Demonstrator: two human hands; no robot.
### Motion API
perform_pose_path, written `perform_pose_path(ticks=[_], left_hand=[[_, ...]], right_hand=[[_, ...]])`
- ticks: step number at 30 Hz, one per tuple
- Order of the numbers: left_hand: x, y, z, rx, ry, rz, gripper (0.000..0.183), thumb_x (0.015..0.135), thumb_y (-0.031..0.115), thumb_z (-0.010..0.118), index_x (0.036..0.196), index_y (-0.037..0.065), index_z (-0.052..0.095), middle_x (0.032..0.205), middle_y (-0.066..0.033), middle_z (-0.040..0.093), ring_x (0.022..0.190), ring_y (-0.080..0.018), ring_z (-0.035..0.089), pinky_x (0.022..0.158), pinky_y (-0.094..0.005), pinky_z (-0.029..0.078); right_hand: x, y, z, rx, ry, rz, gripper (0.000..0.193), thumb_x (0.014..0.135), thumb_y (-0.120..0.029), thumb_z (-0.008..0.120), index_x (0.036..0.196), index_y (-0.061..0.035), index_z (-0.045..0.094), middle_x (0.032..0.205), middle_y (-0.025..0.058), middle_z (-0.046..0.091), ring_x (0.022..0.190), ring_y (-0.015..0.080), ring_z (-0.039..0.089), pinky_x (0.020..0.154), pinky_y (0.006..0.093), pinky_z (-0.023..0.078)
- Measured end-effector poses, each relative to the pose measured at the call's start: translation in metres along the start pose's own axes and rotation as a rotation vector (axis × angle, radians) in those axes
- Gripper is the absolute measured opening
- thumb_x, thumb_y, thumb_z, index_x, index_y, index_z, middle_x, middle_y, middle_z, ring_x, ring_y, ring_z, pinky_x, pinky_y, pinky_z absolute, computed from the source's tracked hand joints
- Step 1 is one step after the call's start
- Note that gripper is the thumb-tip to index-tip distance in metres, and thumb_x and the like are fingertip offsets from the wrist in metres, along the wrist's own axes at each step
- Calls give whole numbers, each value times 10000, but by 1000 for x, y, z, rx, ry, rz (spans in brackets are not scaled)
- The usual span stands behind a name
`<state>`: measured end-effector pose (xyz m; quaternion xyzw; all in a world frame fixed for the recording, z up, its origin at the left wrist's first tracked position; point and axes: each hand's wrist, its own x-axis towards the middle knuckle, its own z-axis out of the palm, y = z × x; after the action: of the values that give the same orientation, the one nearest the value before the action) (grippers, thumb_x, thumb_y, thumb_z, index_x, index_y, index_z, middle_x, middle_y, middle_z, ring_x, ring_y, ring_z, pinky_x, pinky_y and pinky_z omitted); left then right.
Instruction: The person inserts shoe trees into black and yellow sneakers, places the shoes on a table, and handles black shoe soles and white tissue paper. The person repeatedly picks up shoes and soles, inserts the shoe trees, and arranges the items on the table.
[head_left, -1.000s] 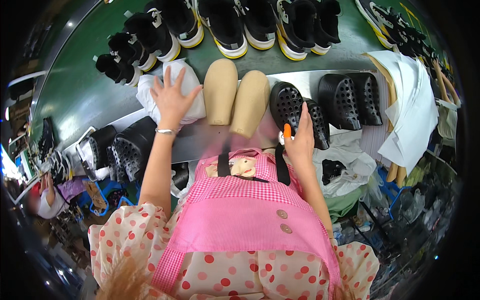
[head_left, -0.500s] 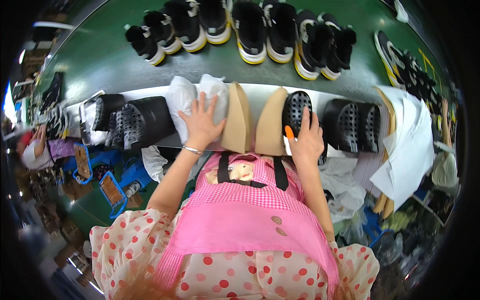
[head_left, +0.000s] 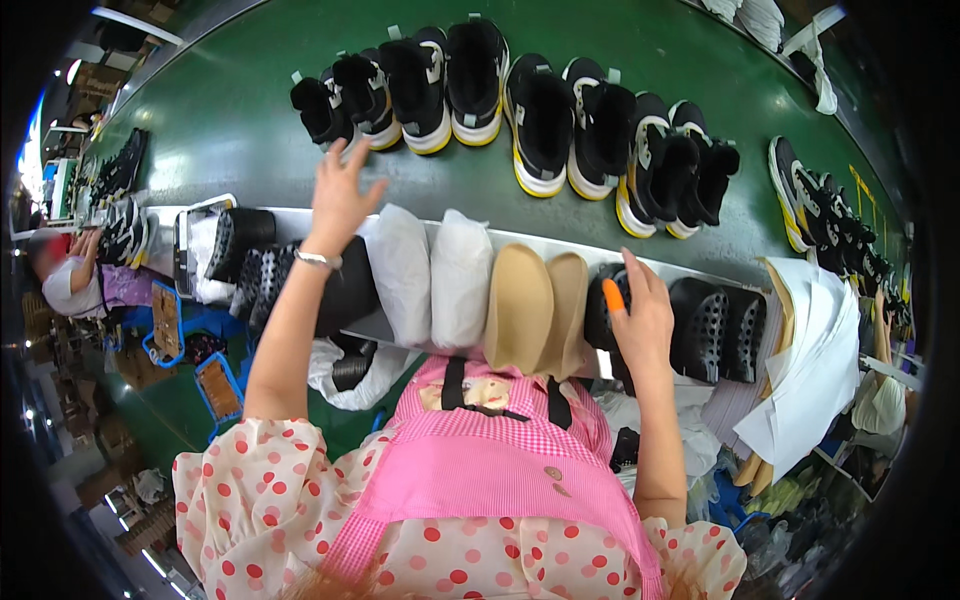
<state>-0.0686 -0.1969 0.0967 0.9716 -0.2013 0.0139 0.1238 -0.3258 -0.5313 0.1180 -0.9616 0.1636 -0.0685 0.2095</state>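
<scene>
My left hand point(head_left: 343, 195) is raised over the green table, fingers spread and holding nothing. It is close to the leftmost of several black sneakers point(head_left: 412, 90) with white and yellow soles. Below and to its right stand two white paper-wrapped bundles point(head_left: 402, 275). Beside them, two beige insoles point(head_left: 520, 300) stand close together, one partly behind the other. My right hand point(head_left: 643, 315), an orange cover on one finger, lies with fingers extended at a black perforated shoe-shaped piece point(head_left: 598, 318), which it partly hides.
More black perforated pieces point(head_left: 700, 325) stand right of my right hand, others point(head_left: 268, 285) behind my left forearm. White sheets point(head_left: 800, 345) are stacked at the right end of the white ledge. Further sneakers point(head_left: 795, 195) line the far right. A person point(head_left: 75, 275) sits at the far left.
My left hand has left the white bundles and moved up and left toward the sneakers. The beige insoles, earlier apart, now stand together. My right hand stays by the black piece. The view has shifted.
</scene>
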Motion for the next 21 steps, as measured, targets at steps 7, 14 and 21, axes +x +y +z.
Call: perform_pose_path(ticks=[7, 14, 21], left_hand=[[112, -81, 35, 22, -236, -164, 738, 750, 500, 722, 1410, 312, 450, 1112, -285, 574, 988, -412, 605, 862, -435, 507], [135, -98, 57, 49, -316, -75, 592, 713, 503, 750, 1192, 173, 643, 962, -187, 662, 919, -337, 637, 795, -400, 511], [133, -93, 57, 147, -246, 82, 512, 734, 418, 763, 1096, 66, 682, 920, -200, 656, 902, -353, 627, 786, -421, 504]], right_hand=[[160, -115, 81, 59, -17, -317, 558, 820, -190, 685, 1342, -148, 492, 1379, 133, 470, 1147, 336, 533, 958, 399, 452], [248, -169, 195, -249, -155, -376, 439, 768, -308, 679, 1190, -215, 601, 1087, 164, 627, 1099, 339, 556, 896, 473, 410], [275, -149, 206, -116, -389, -356, 370, 710, -377, 743, 1038, -223, 666, 972, 77, 680, 1053, 253, 588, 864, 421, 416]])
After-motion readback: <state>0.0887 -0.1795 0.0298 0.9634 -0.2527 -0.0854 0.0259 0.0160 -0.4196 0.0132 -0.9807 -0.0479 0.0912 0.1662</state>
